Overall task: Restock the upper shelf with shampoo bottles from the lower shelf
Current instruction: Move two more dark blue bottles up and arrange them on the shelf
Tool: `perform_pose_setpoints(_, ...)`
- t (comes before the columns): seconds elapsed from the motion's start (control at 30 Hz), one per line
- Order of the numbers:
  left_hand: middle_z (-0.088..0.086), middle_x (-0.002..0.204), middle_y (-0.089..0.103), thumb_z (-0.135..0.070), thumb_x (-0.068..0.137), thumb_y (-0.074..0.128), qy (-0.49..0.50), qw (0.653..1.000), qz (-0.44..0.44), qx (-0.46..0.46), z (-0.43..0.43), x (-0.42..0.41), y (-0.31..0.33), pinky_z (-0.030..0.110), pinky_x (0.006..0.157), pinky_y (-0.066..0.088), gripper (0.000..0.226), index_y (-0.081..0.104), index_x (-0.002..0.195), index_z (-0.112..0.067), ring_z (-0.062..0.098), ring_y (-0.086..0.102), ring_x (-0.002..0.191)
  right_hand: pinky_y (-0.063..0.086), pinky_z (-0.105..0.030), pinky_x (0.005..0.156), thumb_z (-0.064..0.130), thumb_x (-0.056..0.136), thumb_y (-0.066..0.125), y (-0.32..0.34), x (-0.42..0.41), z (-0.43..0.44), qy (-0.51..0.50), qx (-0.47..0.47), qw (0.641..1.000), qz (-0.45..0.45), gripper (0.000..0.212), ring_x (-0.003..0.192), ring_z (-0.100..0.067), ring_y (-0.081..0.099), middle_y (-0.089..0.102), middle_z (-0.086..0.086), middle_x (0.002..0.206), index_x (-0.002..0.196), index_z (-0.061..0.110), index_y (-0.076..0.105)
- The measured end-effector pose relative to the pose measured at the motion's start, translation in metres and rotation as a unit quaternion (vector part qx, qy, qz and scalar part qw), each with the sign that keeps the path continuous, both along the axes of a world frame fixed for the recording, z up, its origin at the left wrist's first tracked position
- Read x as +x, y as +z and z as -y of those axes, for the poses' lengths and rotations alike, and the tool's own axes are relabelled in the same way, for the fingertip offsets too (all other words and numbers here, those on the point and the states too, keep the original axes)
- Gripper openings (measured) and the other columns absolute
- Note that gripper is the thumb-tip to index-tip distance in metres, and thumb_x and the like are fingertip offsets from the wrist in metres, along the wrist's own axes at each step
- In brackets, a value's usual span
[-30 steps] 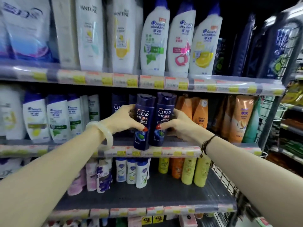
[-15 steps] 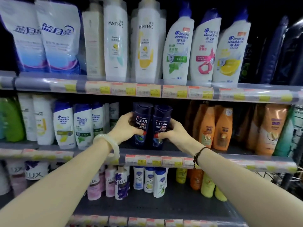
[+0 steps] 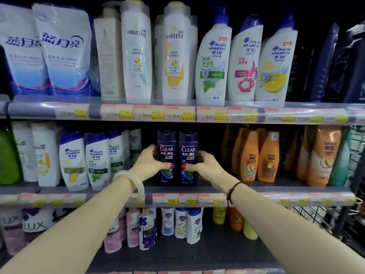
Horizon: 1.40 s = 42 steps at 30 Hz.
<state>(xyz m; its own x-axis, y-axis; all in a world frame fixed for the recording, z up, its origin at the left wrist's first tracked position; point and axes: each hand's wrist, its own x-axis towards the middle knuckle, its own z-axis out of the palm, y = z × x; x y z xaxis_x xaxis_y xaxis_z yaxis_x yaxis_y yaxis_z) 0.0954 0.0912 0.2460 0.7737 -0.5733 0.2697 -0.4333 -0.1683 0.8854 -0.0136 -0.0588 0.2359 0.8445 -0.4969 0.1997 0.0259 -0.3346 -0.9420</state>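
Shampoo bottles, two dark navy ones marked CLEAR, stand upright side by side on the middle shelf [image 3: 256,189]: left bottle [image 3: 166,143] and right bottle [image 3: 188,144], touching. The left hand [image 3: 151,164] wraps the left bottle from nine o'clock, the right hand [image 3: 205,168] the right bottle from three o'clock, each grip closed on glossy plastic, red-nailed thumbs in front. A pale smooth bangle [image 3: 130,181] rings the left wrist, a dark cord [image 3: 232,191] the right.

Two dark-blue CLEAR bottles [image 3: 176,158] stand upright, touching, on the middle shelf [image 3: 276,189].
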Motion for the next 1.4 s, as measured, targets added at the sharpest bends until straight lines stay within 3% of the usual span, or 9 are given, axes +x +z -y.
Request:
perform_pose_setpoints(0.17, -0.001, 0.091, 0.058, -0.003, 0.071, 0.078, -0.003, 0.997, -0.058, 0.056, -0.005, 0.001, -0.007, 0.048, 0.087, 0.055, 0.048, 0.048, 0.109, -0.007, 0.022, 0.059, 0.094, 0.048, -0.029, 0.087, 0.015, 0.077, 0.075, -0.004, -0.003, 0.001, -0.017, -0.016, 1.000, -0.017, 0.051, 0.106, -0.021, 0.060, 0.063, -0.008, 0.115, 0.122, 0.005, 0.052)
perform_pose_setpoints(0.3, 0.006, 0.120, 0.060, -0.009, 0.063, 0.084, -0.019, 0.994, -0.079, 0.070, -0.006, 0.007, -0.011, 0.048, 0.098, 0.050, 0.080, 0.038, 0.128, -0.011, 0.024, 0.058, 0.112, 0.047, -0.036, 0.098, 0.016, 0.073, 0.079, -0.014, -0.001, 0.004, -0.020, 0.019, 0.999, -0.036, 0.075, 0.114, -0.022, 0.056, 0.057, -0.009, 0.127, 0.135, 0.008, 0.037)
perform_pose_setpoints(0.47, -0.001, 0.123, 0.055, 0.005, 0.074, 0.072, -0.076, 0.993, -0.067, 0.067, -0.004, 0.005, -0.011, 0.042, 0.104, 0.044, 0.080, 0.033, 0.141, -0.017, 0.017, 0.053, 0.114, 0.045, -0.045, 0.105, 0.002, 0.079, 0.070, -0.016, 0.002, 0.006, 0.065, 0.075, 0.995, -0.025, 0.077, 0.120, -0.027, 0.056, 0.055, -0.011, 0.132, 0.143, 0.011, 0.028)
perform_pose_setpoints(0.7, -0.006, 0.131, 0.046, 0.002, 0.076, 0.073, -0.099, 0.987, -0.116, 0.045, -0.006, 0.012, -0.013, 0.054, 0.101, 0.044, 0.101, 0.015, 0.147, -0.038, 0.017, 0.046, 0.119, 0.044, -0.044, 0.105, -0.002, 0.078, 0.070, -0.015, 0.007, 0.012, 0.124, 0.097, 0.987, -0.033, 0.088, 0.120, -0.023, 0.055, 0.057, -0.003, 0.125, 0.148, 0.017, 0.019)
perform_pose_setpoints(0.8, 0.003, 0.146, 0.040, 0.003, 0.075, 0.073, -0.087, 0.990, -0.107, 0.038, -0.002, 0.014, -0.018, 0.052, 0.099, 0.047, 0.102, 0.014, 0.148, -0.038, 0.019, 0.041, 0.131, 0.049, -0.040, 0.097, 0.001, 0.080, 0.068, -0.016, 0.009, 0.011, 0.121, 0.085, 0.989, -0.026, 0.081, 0.113, -0.020, 0.057, 0.059, 0.001, 0.119, 0.146, 0.019, 0.025)
perform_pose_setpoints(1.0, 0.007, 0.150, 0.037, 0.001, 0.073, 0.075, -0.082, 0.991, -0.107, 0.016, 0.001, 0.020, -0.024, 0.055, 0.098, 0.047, 0.105, 0.013, 0.148, -0.041, 0.025, 0.035, 0.139, 0.045, -0.048, 0.104, 0.006, 0.082, 0.067, -0.020, 0.012, 0.014, 0.107, 0.043, 0.993, 0.002, 0.071, 0.122, -0.024, 0.055, 0.056, -0.006, 0.133, 0.142, 0.021, 0.032)
perform_pose_setpoints(1.1, 0.008, 0.149, 0.038, 0.000, 0.073, 0.076, -0.082, 0.990, -0.111, 0.017, 0.001, 0.022, -0.025, 0.055, 0.098, 0.047, 0.106, 0.014, 0.147, -0.043, 0.026, 0.037, 0.138, 0.047, -0.042, 0.102, 0.009, 0.084, 0.067, -0.021, 0.012, 0.015, 0.093, 0.001, 0.996, 0.010, 0.068, 0.121, -0.021, 0.055, 0.056, -0.003, 0.131, 0.142, 0.020, 0.033)
perform_pose_setpoints(1.27, 0.008, 0.147, 0.041, 0.000, 0.073, 0.076, -0.083, 0.989, -0.121, 0.017, 0.003, 0.024, -0.025, 0.053, 0.097, 0.048, 0.106, 0.014, 0.147, -0.045, 0.025, 0.040, 0.136, 0.048, -0.014, 0.085, 0.012, 0.085, 0.066, -0.023, 0.009, 0.014, 0.090, -0.073, 0.993, 0.021, 0.070, 0.114, -0.010, 0.053, 0.054, 0.005, 0.125, 0.143, 0.021, 0.028)
perform_pose_setpoints(1.4, 0.010, 0.144, 0.044, 0.005, 0.074, 0.073, -0.082, 0.988, -0.134, 0.005, 0.005, 0.023, -0.027, 0.048, 0.097, 0.049, 0.104, 0.017, 0.148, -0.040, 0.025, 0.042, 0.134, 0.047, -0.003, 0.078, 0.011, 0.086, 0.065, -0.025, 0.007, 0.012, 0.091, -0.091, 0.991, 0.030, 0.071, 0.110, -0.003, 0.052, 0.051, 0.010, 0.123, 0.144, 0.020, 0.025)
